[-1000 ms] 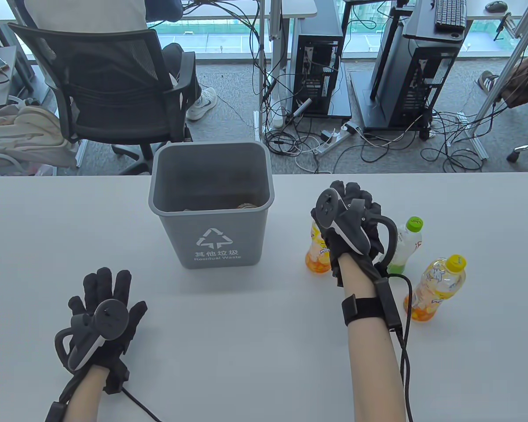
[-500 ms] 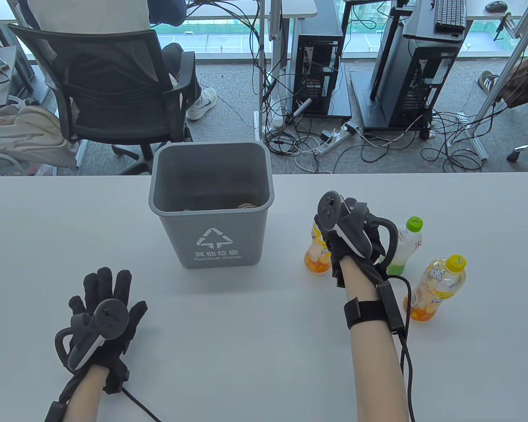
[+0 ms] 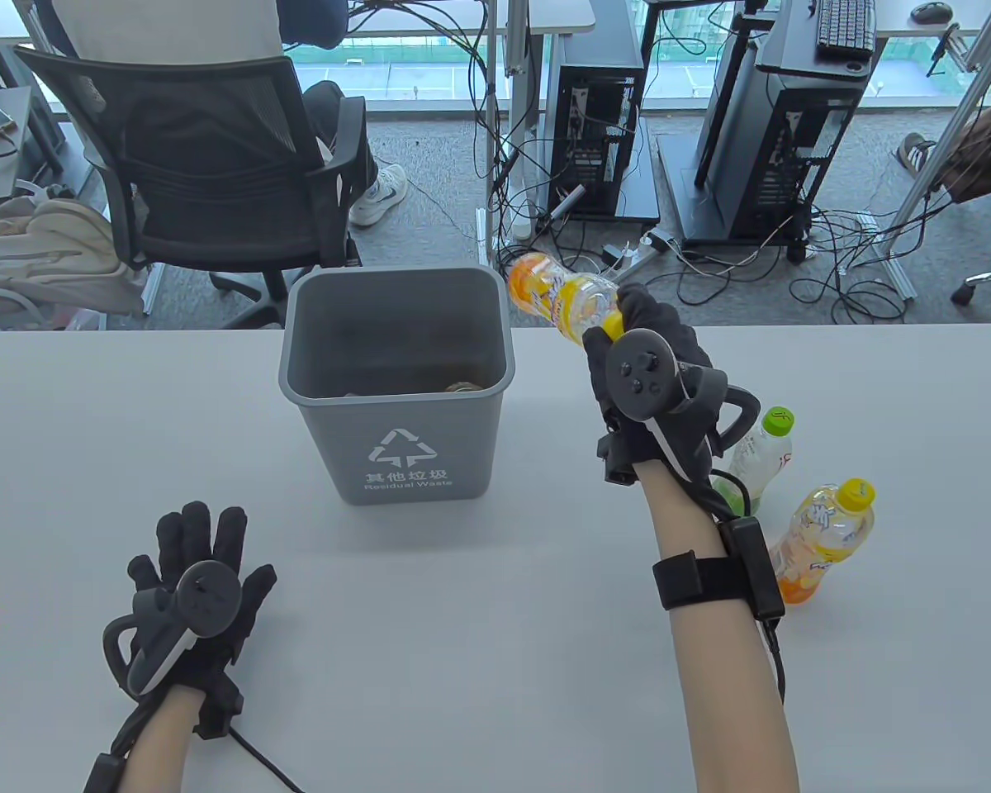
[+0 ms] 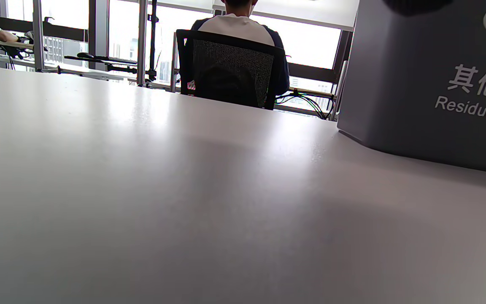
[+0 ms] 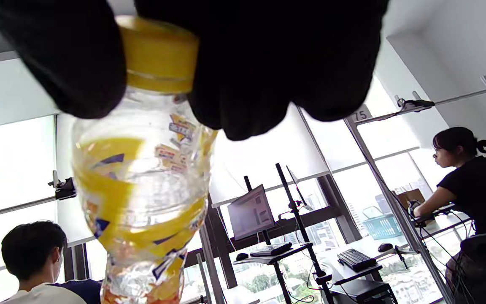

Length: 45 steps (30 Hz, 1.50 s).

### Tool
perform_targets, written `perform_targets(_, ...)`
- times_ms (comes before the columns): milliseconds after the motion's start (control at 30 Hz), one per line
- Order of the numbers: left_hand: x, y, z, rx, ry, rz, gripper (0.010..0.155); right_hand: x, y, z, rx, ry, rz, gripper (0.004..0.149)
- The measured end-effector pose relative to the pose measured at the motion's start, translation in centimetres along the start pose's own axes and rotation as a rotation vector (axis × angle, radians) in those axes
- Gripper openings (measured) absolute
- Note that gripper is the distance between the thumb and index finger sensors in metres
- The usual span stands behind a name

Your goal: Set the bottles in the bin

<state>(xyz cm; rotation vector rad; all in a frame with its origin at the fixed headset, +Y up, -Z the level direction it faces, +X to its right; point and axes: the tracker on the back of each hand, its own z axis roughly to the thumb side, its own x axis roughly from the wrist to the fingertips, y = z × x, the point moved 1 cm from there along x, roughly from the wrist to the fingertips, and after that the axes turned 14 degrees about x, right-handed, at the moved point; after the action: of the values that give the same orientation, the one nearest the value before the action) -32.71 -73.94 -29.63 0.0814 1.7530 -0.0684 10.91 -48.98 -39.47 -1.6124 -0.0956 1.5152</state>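
Observation:
My right hand (image 3: 636, 347) grips an orange-and-yellow drink bottle (image 3: 557, 301) by its yellow-capped neck, lifted and tilted with its base toward the right rim of the grey bin (image 3: 396, 388). In the right wrist view the bottle (image 5: 141, 190) hangs from my gloved fingers (image 5: 268, 63). A green-capped white bottle (image 3: 764, 450) and a second orange bottle with a yellow cap (image 3: 826, 537) stand on the table right of my forearm. My left hand (image 3: 194, 562) rests flat on the table, fingers spread, holding nothing.
The bin, marked "Residual Waste" (image 4: 433, 80), holds some items at its bottom. The white table (image 3: 462, 644) ends just behind the bin. Beyond it are an office chair (image 3: 206, 173), computer towers and floor cables.
My right hand closed around the orange bottle standing on the table, lifted it and swung it up and left toward the bin's right rim. The left hand has not moved.

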Motion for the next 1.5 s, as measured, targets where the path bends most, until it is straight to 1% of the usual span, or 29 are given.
perform_targets(100, 0.0, 0.0, -0.1, -0.006, 0.004, -0.002, 0.079, -0.5, 0.0, 2.0, 0.036, -0.047, -0.024, 0.06)
perform_targets(167, 0.0, 0.0, -0.1, -0.008, 0.005, -0.001, 0.078, -0.9, 0.6, 3.4, 0.049, -0.099, 0.01, 0.06)
perform_targets(233, 0.0, 0.0, -0.1, -0.006, 0.003, -0.001, 0.078, -1.5, 1.5, 4.6, 0.079, -0.116, 0.051, 0.06)
perform_targets(400, 0.0, -0.1, -0.1, -0.003, -0.002, 0.0, 0.078, -3.1, 4.8, 7.1, 0.11, -0.156, 0.152, 0.059)
perform_targets(600, 0.0, -0.1, -0.2, -0.015, 0.003, 0.0, 0.078, -4.8, 8.5, 8.5, 0.058, -0.183, 0.225, 0.059)
perform_targets(667, 0.0, 0.0, -0.2, -0.017, 0.003, 0.002, 0.078, -5.4, 9.8, 8.8, 0.02, -0.205, 0.278, 0.06)
perform_targets(700, 0.0, 0.0, -0.2, -0.018, 0.002, 0.003, 0.078, -5.6, 10.1, 8.8, 0.0, -0.213, 0.293, 0.06)
perform_targets(800, 0.0, -0.1, -0.2, -0.018, 0.001, 0.002, 0.078, -6.0, 10.6, 8.5, -0.08, -0.244, 0.284, 0.062)
perform_targets(867, 0.0, -0.1, -0.2, -0.018, 0.001, -0.001, 0.078, -5.9, 10.5, 7.9, -0.113, -0.256, 0.277, 0.073)
perform_targets(900, 0.0, -0.1, -0.3, -0.019, 0.002, -0.001, 0.078, -5.6, 10.2, 7.4, -0.12, -0.25, 0.267, 0.075)
perform_targets(1000, 0.0, -0.1, -0.3, -0.021, 0.003, 0.001, 0.078, -4.5, 8.9, 5.5, -0.153, -0.196, 0.245, 0.07)
perform_targets(1100, 0.0, -0.1, -0.2, -0.018, 0.003, -0.002, 0.078, -3.4, 7.7, 3.4, -0.197, -0.154, 0.224, 0.068)
perform_targets(1267, 0.0, -0.1, -0.2, -0.008, 0.001, -0.003, 0.078, -1.3, 5.0, -2.1, -0.332, -0.042, 0.188, 0.066)
perform_targets(1367, 0.0, -0.2, -0.1, 0.003, 0.0, -0.007, 0.078, -0.3, 3.5, -6.4, -0.392, 0.085, 0.183, 0.066)
perform_targets(1400, 0.0, -0.2, 0.0, 0.005, -0.001, -0.008, 0.078, -0.2, 3.3, -7.4, -0.401, 0.119, 0.182, 0.066)
perform_targets(1467, 0.0, -0.2, 0.1, 0.013, -0.002, -0.011, 0.078, -0.4, 2.8, -10.5, -0.387, 0.234, 0.176, 0.065)
perform_targets(1500, 0.0, -0.2, 0.1, 0.016, -0.002, -0.012, 0.078, -0.6, 2.8, -11.4, -0.391, 0.259, 0.167, 0.064)
